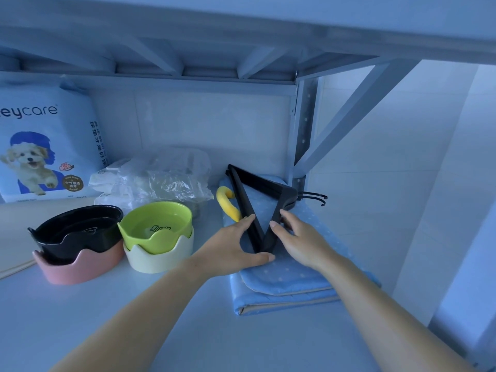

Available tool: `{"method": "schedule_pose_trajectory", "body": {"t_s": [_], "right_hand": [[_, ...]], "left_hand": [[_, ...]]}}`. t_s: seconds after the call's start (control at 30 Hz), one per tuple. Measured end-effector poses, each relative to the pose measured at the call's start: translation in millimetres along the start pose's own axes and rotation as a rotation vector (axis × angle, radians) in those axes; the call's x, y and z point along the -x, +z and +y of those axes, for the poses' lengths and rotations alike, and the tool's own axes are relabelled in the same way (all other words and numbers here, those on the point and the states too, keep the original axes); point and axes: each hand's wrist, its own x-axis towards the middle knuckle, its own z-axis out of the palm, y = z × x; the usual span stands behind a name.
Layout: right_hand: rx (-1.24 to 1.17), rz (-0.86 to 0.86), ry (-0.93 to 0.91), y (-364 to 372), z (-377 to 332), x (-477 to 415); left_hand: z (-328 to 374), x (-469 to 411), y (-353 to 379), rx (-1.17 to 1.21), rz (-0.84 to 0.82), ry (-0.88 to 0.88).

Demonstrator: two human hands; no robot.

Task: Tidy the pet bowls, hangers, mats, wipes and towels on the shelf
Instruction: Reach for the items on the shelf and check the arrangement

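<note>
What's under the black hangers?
A folded blue mat. The hangers lie on it. A yellow thing pokes out beside them; its lower end is hidden.
</note>
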Motion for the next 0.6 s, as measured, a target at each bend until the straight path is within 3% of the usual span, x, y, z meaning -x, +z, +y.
{"method": "schedule_pose_trajectory", "body": {"t_s": [0.6], "right_hand": [[-0.02, -0.03, 0.017, 8.1, -4.0, 1.6]], "left_hand": [[-0.8, 6.9, 4.4, -0.08, 0.059, 0.029]]}}
